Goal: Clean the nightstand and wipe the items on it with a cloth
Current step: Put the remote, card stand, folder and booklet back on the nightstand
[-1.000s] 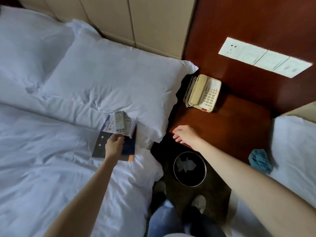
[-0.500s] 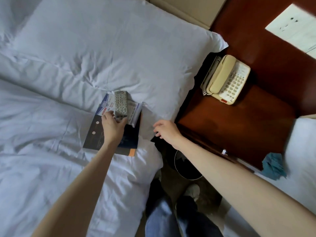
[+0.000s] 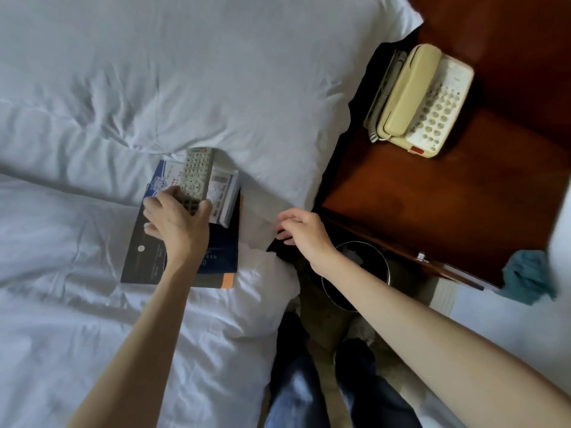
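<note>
One grey plastic remote control (image 3: 196,177) points up-frame from the left hand (image 3: 176,220), whose grip holds its lower end; right hand (image 3: 304,231) hovers loose, empty.

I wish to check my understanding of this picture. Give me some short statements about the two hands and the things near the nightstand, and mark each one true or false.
1. The left hand grips the remote control, which lies on the booklets on the bed. True.
2. The telephone lies on the bed. False: it stands on the nightstand.
3. The right hand holds the teal cloth. False: the right hand holds nothing, and the teal cloth lies apart from it, at the nightstand's right corner.
4. The handset rests on the telephone. True.
</note>
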Demonstrator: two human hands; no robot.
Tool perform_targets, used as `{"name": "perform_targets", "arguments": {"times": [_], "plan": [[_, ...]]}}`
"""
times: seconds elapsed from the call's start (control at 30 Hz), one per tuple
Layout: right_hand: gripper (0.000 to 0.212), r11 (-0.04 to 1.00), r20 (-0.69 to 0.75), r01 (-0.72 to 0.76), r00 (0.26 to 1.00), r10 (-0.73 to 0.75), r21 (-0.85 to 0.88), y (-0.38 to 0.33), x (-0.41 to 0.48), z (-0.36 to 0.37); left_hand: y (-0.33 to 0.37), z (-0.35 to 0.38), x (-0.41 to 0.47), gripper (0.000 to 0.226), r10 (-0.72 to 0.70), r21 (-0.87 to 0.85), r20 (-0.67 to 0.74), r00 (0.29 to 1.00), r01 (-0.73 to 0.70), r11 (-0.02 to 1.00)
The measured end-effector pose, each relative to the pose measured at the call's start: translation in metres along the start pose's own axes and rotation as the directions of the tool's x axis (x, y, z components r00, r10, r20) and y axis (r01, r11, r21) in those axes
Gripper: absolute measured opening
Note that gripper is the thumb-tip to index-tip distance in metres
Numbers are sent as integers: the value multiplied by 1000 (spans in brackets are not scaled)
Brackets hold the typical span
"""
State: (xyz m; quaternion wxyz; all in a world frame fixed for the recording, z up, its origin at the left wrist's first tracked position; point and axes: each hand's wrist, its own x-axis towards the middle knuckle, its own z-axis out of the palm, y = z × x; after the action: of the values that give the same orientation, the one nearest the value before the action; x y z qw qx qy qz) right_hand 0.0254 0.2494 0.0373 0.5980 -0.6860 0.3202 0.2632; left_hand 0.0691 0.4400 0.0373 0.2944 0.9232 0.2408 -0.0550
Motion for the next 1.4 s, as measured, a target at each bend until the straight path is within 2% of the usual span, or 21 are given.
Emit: {"name": "perform_targets", "arguments": {"times": [0.1,0.17,0.23,0.33,0.43,0.53,0.63,0.7,0.8,1.0,1.1,1.23,1.4], "plan": [[18,990,-6,26,1000,-25,138,0,0,-11,17,-5,-23,52,214,-40,46,976,-212,976],[15,959,-9,48,999,-48,280,-1,0,-22,28,-6,-40,55,364,-113,118,924,-352,929],[14,900,-18,76,997,-75,429,-2,0,-34,39,-3,-58,63,456,-151,194,868,-433,889],[27,804,3,87,994,-110,588,-1,1,-57,52,10,-80,68,558,-119,306,771,-550,826],[36,779,8,86,993,-117,620,6,-2,-87,61,27,-93,64,644,-105,398,653,-665,739],[18,829,-37,158,986,-164,536,22,-9,-122,72,43,-98,61,709,-104,476,521,-767,633],[21,848,-42,154,987,-154,508,41,-17,-152,86,60,-101,60,751,-115,526,398,-842,527],[16,812,-61,121,993,-105,570,53,-22,-169,96,74,-105,62,748,-188,558,359,-823,536],[11,742,-149,104,989,-5,662,65,-23,-194,106,94,-108,66,713,-297,582,391,-714,634],[7,724,-320,106,933,164,681,57,7,-237,97,116,-104,44,580,-254,545,606,-539,803],[9,702,-384,113,892,240,703,42,36,-247,85,115,-98,34,467,-209,550,693,-427,880],[20,700,-434,119,852,292,704,21,70,-249,73,112,-92,29,329,-182,553,765,-274,944],[32,769,-524,142,806,276,624,9,98,-246,66,108,-88,25,276,-177,528,803,-214,961]]}}
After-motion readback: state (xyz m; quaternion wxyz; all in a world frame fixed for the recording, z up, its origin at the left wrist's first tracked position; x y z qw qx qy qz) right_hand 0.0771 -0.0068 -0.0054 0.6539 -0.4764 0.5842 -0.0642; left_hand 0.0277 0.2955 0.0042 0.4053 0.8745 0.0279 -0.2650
